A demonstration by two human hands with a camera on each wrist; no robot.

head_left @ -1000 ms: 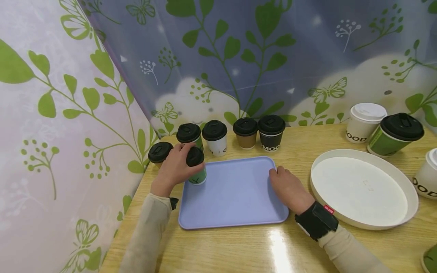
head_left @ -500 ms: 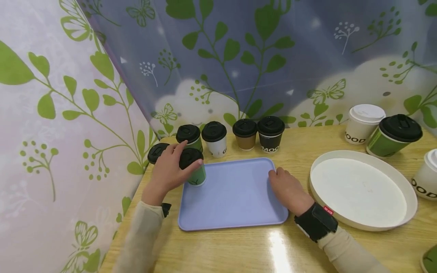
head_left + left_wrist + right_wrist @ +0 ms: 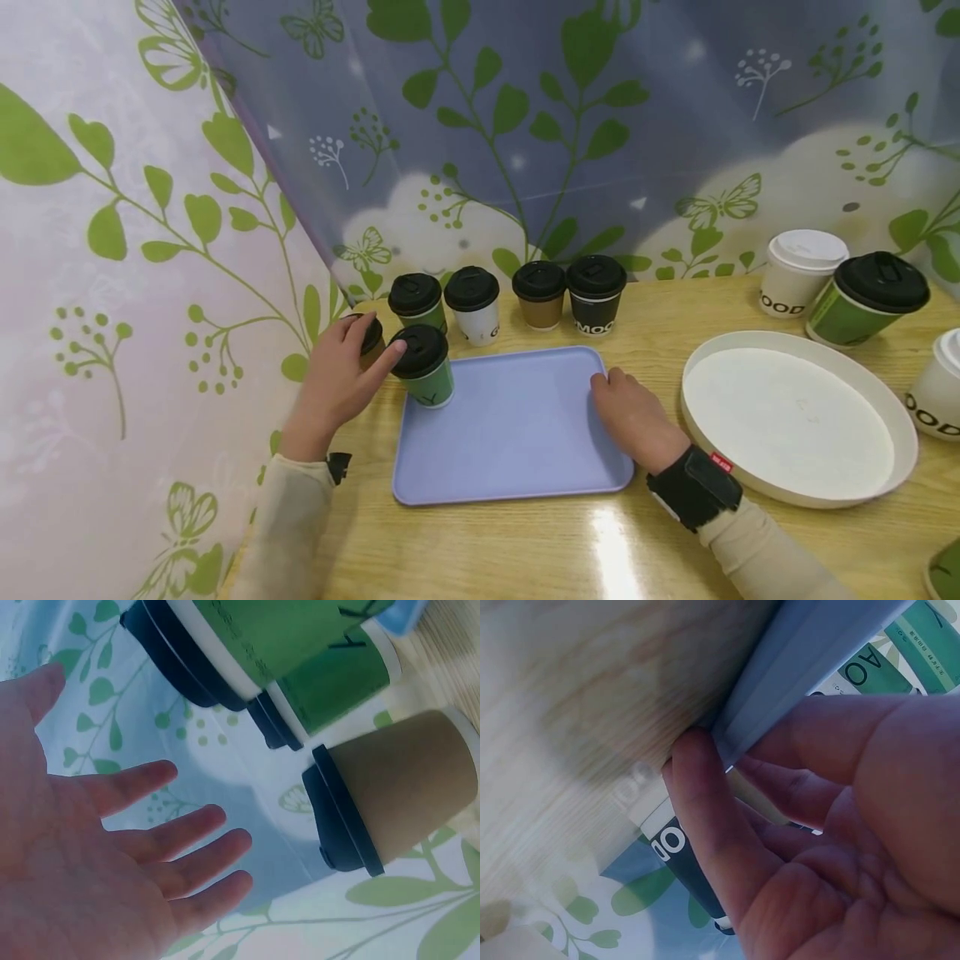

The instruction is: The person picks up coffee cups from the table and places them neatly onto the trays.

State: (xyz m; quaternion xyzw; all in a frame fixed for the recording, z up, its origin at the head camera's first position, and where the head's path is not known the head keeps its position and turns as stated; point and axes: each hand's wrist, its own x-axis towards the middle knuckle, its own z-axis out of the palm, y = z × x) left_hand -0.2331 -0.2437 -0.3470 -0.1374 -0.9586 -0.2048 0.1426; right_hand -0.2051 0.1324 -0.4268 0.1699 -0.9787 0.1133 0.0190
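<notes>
A green paper cup [image 3: 429, 385] with a black lid stands upright on the left end of the lavender tray [image 3: 517, 437]. Left of it is my left hand [image 3: 330, 379], fingers spread and holding nothing. That hand partly hides a brown black-lidded cup [image 3: 409, 787], which in the left wrist view stands apart from the fingertips. At the tray's right side, my right hand [image 3: 637, 417] grips the edge. The right wrist view has the tray rim [image 3: 795, 667] pinched between thumb and fingers.
Behind the tray stand lidded cups: green [image 3: 417, 304], white [image 3: 474, 308], brown [image 3: 540, 300] and black [image 3: 596, 300]. To the right lies a round white tray [image 3: 795, 417], with white [image 3: 798, 279] and green [image 3: 862, 308] cups behind it. A patterned cloth [image 3: 187, 250] borders the left.
My left hand has let go of the green cup's lid and moved left, its fingers spreading. The green cup stays on the tray. My right hand keeps its grip in the same place.
</notes>
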